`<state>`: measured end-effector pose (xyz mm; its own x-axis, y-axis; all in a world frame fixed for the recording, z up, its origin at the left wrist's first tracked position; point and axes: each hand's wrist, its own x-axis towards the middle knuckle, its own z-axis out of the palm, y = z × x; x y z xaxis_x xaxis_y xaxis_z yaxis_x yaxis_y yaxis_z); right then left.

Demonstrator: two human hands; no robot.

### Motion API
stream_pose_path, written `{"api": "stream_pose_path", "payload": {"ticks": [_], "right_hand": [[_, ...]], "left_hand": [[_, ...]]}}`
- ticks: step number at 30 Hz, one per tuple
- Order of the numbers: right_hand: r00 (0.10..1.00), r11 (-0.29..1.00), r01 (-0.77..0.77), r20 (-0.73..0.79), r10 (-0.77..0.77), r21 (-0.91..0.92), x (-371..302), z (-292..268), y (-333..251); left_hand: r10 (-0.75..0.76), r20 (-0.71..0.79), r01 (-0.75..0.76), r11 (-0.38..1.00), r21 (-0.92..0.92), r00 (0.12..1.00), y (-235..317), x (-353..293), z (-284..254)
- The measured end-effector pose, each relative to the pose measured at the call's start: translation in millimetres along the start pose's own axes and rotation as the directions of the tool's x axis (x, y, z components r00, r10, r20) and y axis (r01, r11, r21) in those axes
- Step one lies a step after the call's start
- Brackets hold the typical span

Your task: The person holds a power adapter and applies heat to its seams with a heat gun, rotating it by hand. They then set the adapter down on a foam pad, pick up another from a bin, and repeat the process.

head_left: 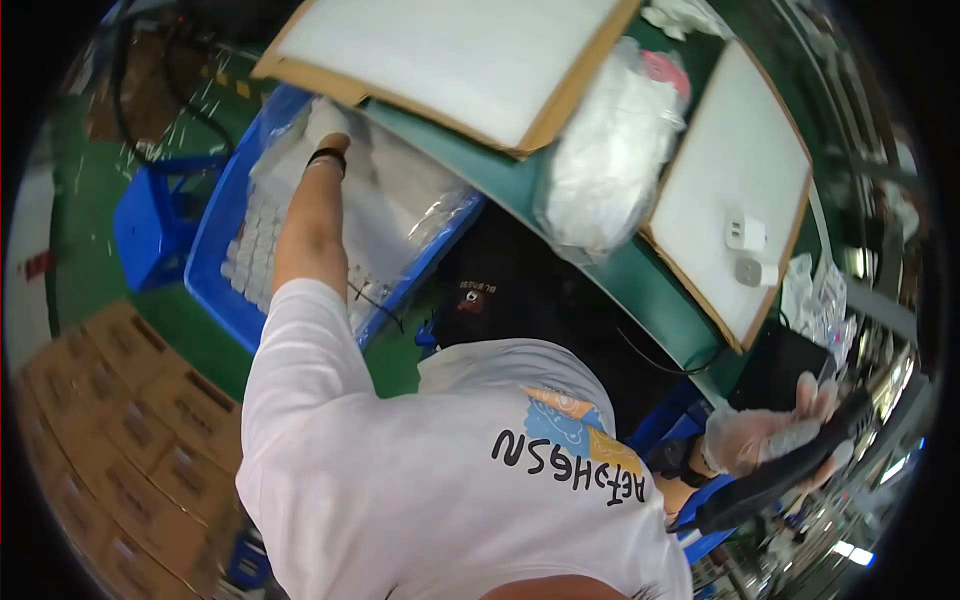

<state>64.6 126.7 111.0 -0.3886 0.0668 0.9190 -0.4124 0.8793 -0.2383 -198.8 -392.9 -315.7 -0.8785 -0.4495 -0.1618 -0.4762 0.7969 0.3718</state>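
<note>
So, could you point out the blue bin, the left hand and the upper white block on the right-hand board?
Blue bin (216, 235): head view, on its left rim.
Left hand (326, 120): head view, middle of the gloved hand.
Upper white block (745, 233): head view, middle of its body.

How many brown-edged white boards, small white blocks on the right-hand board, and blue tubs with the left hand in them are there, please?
Brown-edged white boards: 2
Small white blocks: 2
Blue tub: 1
Total: 5
</note>
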Motion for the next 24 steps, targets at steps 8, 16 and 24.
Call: {"api": "stream_pose_path", "payload": {"ticks": [8, 16, 24], "right_hand": [[0.992, 0.99, -0.123, 0.04, 0.12, 0.075, 2, 19, -8], [0.977, 0.983, -0.061, -0.191, 0.095, 0.175, 4, 31, -11], [0.97, 0.986, -0.099, -0.21, 0.126, 0.135, 0, 9, 2]], "left_hand": [[0.303, -0.195, -0.358, 0.842, -0.403, 0.933, -15, 44, 78], [0.173, -0.247, -0.299, 0.654, -0.695, 0.953, -36, 14, 31], [0.391, -0.401, -0.502, 0.836, -0.221, 0.828, -1, -69, -82]]}}
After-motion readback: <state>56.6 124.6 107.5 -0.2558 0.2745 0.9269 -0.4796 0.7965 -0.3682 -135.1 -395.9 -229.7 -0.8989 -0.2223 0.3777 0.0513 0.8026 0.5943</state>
